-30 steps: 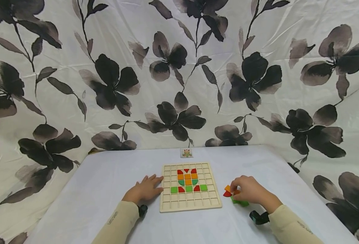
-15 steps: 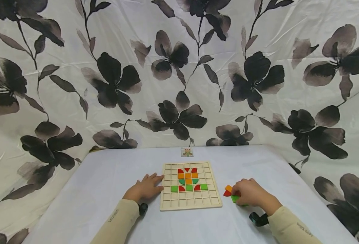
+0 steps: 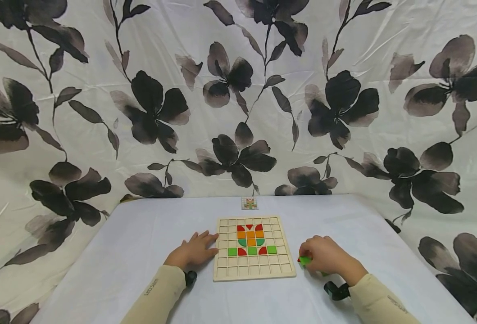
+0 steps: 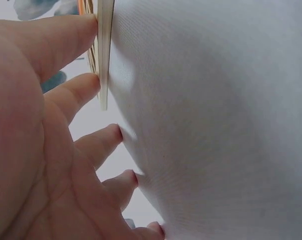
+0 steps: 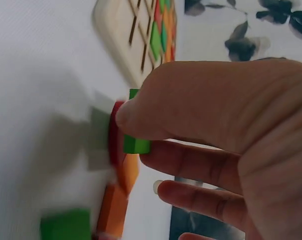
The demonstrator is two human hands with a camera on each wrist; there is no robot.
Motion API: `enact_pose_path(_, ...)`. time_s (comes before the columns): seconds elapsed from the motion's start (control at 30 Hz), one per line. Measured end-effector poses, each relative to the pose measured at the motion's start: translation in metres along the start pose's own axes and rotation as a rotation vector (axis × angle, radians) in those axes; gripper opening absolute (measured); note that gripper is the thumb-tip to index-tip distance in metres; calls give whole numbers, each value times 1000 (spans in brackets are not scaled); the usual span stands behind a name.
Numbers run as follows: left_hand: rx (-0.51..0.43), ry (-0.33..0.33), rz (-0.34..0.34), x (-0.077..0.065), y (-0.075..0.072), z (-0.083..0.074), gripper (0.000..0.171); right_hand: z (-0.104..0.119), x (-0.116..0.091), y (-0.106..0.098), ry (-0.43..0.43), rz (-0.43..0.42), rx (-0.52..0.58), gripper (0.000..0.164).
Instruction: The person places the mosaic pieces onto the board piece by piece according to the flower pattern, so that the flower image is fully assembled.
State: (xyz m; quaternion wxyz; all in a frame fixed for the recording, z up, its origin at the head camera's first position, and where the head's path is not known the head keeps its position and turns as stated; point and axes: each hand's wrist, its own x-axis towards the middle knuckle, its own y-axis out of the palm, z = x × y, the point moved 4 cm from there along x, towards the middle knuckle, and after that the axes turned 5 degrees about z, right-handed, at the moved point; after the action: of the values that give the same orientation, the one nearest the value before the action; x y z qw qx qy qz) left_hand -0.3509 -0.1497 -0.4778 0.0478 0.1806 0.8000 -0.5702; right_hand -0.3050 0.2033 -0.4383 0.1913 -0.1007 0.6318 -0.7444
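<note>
A light wooden grid board (image 3: pixel 254 272) lies on the white table, with red, orange and green pieces forming a pattern in its cells. My left hand (image 3: pixel 193 251) rests beside the board's left edge, thumb and index finger touching it in the left wrist view, the other fingertips on the cloth. To the right of the board, my right hand (image 3: pixel 327 254) pinches a green block (image 5: pixel 137 144) between thumb and finger. Close behind that block are a red piece (image 5: pixel 114 132) and orange pieces (image 5: pixel 112 210). Another green block (image 5: pixel 66 225) lies on the cloth nearby.
A small pattern card (image 3: pixel 249 203) lies at the far side of the table, behind the board. White cloth (image 3: pixel 161 225) covers the tabletop. A floral curtain (image 3: pixel 238 99) hangs behind it.
My right hand has gone from reaching into the loose pieces to gripping a green block, and has shifted slightly left toward the board. The left hand stays in place.
</note>
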Motion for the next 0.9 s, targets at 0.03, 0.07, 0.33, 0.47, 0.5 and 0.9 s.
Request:
enact_pose_path(0.03, 2, 0, 0, 0, 0, 0, 59, 3, 2, -1, -15, -8, 4, 17)
enact_pose_path(0.07, 1, 0, 0, 0, 0, 0, 59, 6, 4, -2, -28, -13, 3, 17)
enact_pose_path(0.33, -5, -8, 6, -2, -3, -1, 59, 33, 22, -1, -96, -48, 37, 17)
enact_pose_path(0.47, -16, -11, 7, -5, -4, -3, 59, 46, 31, 3, -138, -69, 41, 18)
enact_pose_path(0.5, -17, -9, 6, -5, -4, -4, 59, 49, 33, 4, -152, -75, 43, 18)
enact_pose_path(0.9, -3, 0, -4, -6, -4, -5, 58, 85, 44, 21, -219, -68, 45, 16)
